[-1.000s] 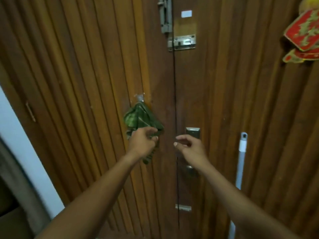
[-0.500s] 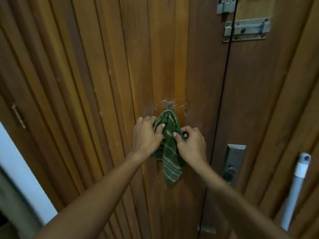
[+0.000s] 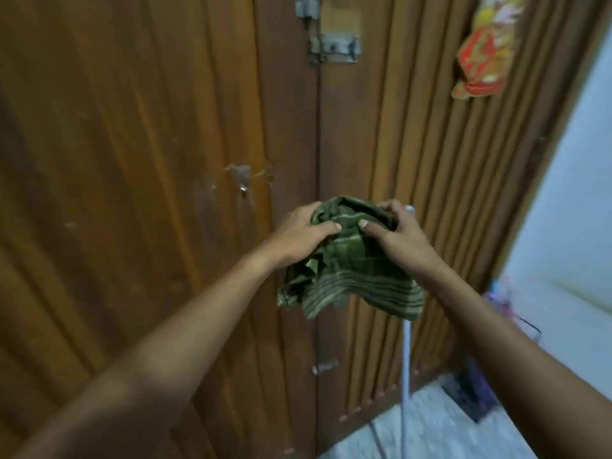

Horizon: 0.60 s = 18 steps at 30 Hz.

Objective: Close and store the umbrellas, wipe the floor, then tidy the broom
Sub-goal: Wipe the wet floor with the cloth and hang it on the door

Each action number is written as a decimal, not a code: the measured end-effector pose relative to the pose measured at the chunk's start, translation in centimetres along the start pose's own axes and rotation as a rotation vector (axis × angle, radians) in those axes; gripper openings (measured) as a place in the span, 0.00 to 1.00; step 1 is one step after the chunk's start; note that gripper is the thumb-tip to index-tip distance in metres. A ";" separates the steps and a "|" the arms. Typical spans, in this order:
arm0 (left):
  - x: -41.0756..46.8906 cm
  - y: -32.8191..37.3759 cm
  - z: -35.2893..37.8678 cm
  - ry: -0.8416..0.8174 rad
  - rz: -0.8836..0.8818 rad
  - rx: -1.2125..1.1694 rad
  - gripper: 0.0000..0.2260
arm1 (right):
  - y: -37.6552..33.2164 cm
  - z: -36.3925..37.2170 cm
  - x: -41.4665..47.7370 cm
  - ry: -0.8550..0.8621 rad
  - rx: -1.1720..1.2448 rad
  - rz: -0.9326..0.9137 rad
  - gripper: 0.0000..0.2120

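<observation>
Both forearms are reaching forward from the near edge of the view. The left hand (image 3: pixel 298 233) is gripping the left side of the green striped cloth (image 3: pixel 347 263), fingers curled over its bunched top. The right hand (image 3: pixel 397 241) is gripping the right side, thumb pressing on the fabric. The cloth is hanging in the air between the two hands, in front of the seam of the wooden door (image 3: pixel 132 193), its lower edge drooping.

Directly behind the cloth, a white pole (image 3: pixel 406 359) is running down toward the tiled floor (image 3: pixel 437 435) along the right leaf. A small hook (image 3: pixel 243 180) is sitting on the left leaf, up and left of the cloth and apart from it. A metal latch (image 3: pixel 334 49) is bridging the seam higher up. A red ornament (image 3: pixel 480 61) is hanging at the upper right.
</observation>
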<state>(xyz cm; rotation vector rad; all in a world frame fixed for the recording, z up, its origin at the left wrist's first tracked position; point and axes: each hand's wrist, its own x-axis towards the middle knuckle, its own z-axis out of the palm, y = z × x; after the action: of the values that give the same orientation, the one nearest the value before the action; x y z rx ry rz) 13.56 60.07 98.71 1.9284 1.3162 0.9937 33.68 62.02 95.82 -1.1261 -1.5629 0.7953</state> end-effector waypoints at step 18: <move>-1.1 0.2 39.0 -1.008 0.214 0.326 0.10 | 17.9 -28.6 -29.3 0.098 -0.276 0.844 0.08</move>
<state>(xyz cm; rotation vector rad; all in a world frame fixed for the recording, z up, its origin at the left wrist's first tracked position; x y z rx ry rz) 46.06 56.59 77.39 2.3355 0.6912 -0.1924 67.67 39.51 77.49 -2.0500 -1.1045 1.0533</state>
